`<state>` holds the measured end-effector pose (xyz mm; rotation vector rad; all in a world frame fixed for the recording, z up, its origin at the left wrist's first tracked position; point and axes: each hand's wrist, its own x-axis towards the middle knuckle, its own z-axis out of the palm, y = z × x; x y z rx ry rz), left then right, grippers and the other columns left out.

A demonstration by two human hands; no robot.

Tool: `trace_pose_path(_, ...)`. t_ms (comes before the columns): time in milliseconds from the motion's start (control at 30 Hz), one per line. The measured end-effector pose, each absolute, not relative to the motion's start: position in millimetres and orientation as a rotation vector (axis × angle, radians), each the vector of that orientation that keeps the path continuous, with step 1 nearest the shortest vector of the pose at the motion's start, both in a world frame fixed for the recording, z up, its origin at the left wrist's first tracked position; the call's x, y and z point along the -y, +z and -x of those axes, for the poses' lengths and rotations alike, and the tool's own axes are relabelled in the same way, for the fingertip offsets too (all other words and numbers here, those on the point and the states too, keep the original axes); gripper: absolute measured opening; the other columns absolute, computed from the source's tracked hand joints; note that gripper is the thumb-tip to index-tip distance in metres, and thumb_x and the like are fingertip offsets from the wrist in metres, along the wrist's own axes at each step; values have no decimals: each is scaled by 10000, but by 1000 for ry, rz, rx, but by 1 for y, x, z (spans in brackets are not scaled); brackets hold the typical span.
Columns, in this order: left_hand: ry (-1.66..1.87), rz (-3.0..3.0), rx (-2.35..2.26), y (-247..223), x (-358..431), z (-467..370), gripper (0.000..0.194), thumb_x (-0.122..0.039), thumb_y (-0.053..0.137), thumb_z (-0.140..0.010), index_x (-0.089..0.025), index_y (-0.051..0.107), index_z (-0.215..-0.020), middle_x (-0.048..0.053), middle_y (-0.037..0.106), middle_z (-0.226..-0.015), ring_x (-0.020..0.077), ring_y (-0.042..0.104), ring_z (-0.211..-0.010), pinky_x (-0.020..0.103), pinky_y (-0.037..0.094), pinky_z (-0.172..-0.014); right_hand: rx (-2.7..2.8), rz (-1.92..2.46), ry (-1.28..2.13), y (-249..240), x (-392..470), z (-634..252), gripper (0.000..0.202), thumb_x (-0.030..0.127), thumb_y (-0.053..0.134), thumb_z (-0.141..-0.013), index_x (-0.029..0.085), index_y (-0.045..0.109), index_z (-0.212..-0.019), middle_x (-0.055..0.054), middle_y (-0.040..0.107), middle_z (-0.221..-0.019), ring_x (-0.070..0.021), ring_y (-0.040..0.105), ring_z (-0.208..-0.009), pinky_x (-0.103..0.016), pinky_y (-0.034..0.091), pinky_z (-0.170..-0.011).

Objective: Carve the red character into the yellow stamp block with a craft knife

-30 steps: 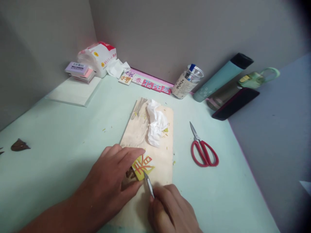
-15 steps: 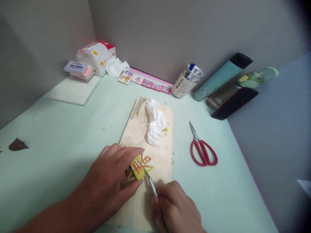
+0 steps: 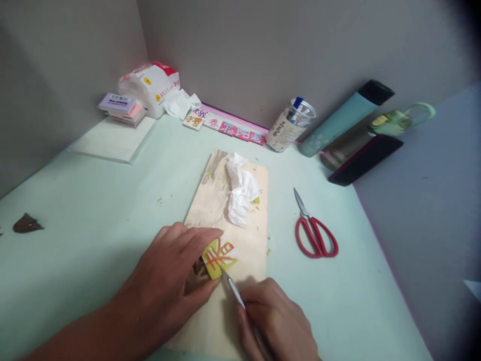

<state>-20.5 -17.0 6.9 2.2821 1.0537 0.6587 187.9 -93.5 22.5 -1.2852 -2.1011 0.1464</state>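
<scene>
Pale green tabletop point(image 3: 105, 210), grey walls point(image 3: 244, 55) rising beyond the wooden board point(image 3: 253, 250). On the board's near half I log one yellow piece point(image 3: 215, 272) with red lettering, pinched between thumb and fingers of the left hand point(image 3: 169, 276). Right hand point(image 3: 274, 316): curled round a slim silver-tipped knife point(image 3: 235, 291), point at the piece's near edge. On the board's far half I list one crumpled tissue point(image 3: 240, 190); right of the board, red-handled scissors point(image 3: 314, 235); beyond it, one labelled clear cup point(image 3: 281, 133).
</scene>
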Motion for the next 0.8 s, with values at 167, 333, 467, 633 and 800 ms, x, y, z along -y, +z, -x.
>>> trace_pose_path(167,663,-2262,-1075,7,19,20,540,-202,620,-940,-321,410,-1423,-1,667,-1279,272,593,-1083,430,432,-954,2111,1252,120,19,91,-189,203,75,525,-1003,253,519,-904,-9,741,-703,-143,625,-522,-247,448,-446)
trace_pose_path(333,646,-2288,-1058,7,19,20,523,-193,590,-962,-317,390,-1429,1,658,-1300,268,578,-1110,431,416,-973,2116,1221,80,17,87,-189,209,100,509,-1032,243,543,-883,-12,747,-705,-138,622,-524,-242,464,-456)
trace_pose_path(467,640,-2271,-1066,8,18,19,515,-202,596,-959,-320,396,-1418,6,666,-1285,272,587,-1100,436,429,-960,2126,1234,68,21,84,-187,238,97,524,-1020,236,570,-832,-6,748,-698,-132,634,-528,-234,483,-453)
trace_pose_path(633,662,-2272,-1078,7,19,19,496,-215,597,-960,-321,423,-1412,6,682,-1272,274,608,-1081,437,442,-948,2093,1257,132,23,83,-183,251,80,538,-995,238,590,-808,-10,750,-702,-139,651,-527,-231,494,-460)
trace_pose_path(800,686,-2275,-1080,5,19,19,508,-247,626,-947,-321,447,-1417,3,690,-1275,278,619,-1086,435,444,-955,1680,1270,494,13,90,-182,188,97,552,-981,241,568,-861,-7,725,-788,-130,671,-611,-206,505,-525)
